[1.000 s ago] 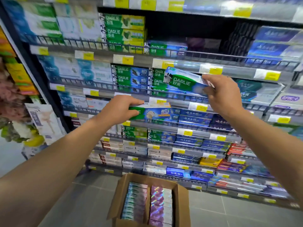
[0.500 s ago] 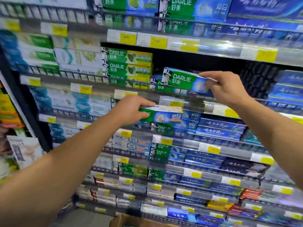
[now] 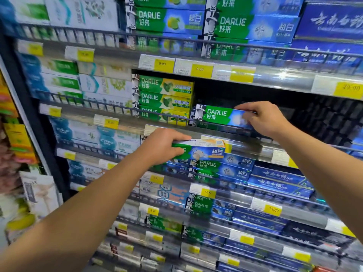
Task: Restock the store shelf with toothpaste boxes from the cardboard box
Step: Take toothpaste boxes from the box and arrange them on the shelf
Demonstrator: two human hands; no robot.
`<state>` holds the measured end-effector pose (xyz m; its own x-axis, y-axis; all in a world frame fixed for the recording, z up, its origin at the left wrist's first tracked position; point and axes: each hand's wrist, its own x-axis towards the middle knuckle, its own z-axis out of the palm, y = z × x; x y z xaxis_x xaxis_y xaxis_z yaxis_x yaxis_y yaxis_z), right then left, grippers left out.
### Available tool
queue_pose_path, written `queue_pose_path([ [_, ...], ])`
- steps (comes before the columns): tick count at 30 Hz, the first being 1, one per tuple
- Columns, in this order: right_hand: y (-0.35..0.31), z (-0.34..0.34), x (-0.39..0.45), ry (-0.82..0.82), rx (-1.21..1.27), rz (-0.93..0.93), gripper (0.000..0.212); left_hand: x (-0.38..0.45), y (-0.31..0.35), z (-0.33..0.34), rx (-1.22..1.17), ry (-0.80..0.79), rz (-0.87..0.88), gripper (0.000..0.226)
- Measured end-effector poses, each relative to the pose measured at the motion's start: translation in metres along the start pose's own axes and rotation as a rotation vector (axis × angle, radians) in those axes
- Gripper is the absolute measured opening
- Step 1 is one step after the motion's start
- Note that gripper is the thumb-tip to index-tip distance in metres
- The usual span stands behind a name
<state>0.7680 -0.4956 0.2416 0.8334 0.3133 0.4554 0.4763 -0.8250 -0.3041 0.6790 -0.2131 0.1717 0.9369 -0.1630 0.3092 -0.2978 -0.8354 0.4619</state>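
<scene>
My right hand (image 3: 264, 119) grips the right end of a green and blue Darlie toothpaste box (image 3: 218, 116), which lies level in a dark gap of the shelf (image 3: 222, 132), just right of a stack of green and yellow Darlie boxes (image 3: 165, 98). Lower and to the left, my left hand (image 3: 162, 147) holds a second Darlie box (image 3: 202, 152) by its left end, in front of the shelf's price rail. The cardboard box is out of view.
Rows of toothpaste boxes fill the shelves above and below, behind low wire rails and yellow price tags (image 3: 199, 69). Dark blue boxes (image 3: 279, 180) sit at the lower right. A black upright (image 3: 29, 107) bounds the shelf on the left, with hanging goods beyond it.
The view has tilted up and the cardboard box has dropped out of sight. My right hand has carried its box up into the gap on a higher shelf. My left hand has risen with its box.
</scene>
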Motion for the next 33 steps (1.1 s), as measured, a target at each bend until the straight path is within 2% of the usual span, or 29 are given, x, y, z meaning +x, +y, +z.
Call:
queue_pose_path([
  [6, 0.001, 0.004, 0.005, 0.002, -0.008, -0.038, 0.033, 0.005, 0.000, 0.005, -0.010, 0.011, -0.002, 0.046],
  [18, -0.009, 0.025, 0.015, -0.065, 0.030, 0.056, 0.026, 0.008, -0.005, 0.008, 0.006, -0.015, -0.018, 0.046],
  [22, -0.015, 0.023, 0.011, -0.024, 0.074, 0.065, 0.023, 0.008, -0.002, 0.008, -0.001, -0.012, -0.004, 0.046],
  [26, -0.027, 0.023, -0.011, 0.164, 0.118, -0.072, 0.022, 0.012, 0.006, 0.002, -0.003, 0.008, 0.031, 0.046],
  [28, -0.033, 0.023, -0.026, 0.118, 0.075, -0.189, 0.024, 0.018, 0.014, -0.002, -0.007, 0.028, 0.057, 0.046],
  [30, -0.036, 0.025, -0.038, 0.012, -0.070, -0.306, 0.036, 0.025, 0.025, -0.005, -0.009, 0.050, 0.081, 0.046],
  [33, -0.033, 0.028, -0.043, -0.051, -0.211, -0.328, 0.055, 0.037, 0.043, -0.006, -0.003, 0.081, 0.111, 0.045],
])
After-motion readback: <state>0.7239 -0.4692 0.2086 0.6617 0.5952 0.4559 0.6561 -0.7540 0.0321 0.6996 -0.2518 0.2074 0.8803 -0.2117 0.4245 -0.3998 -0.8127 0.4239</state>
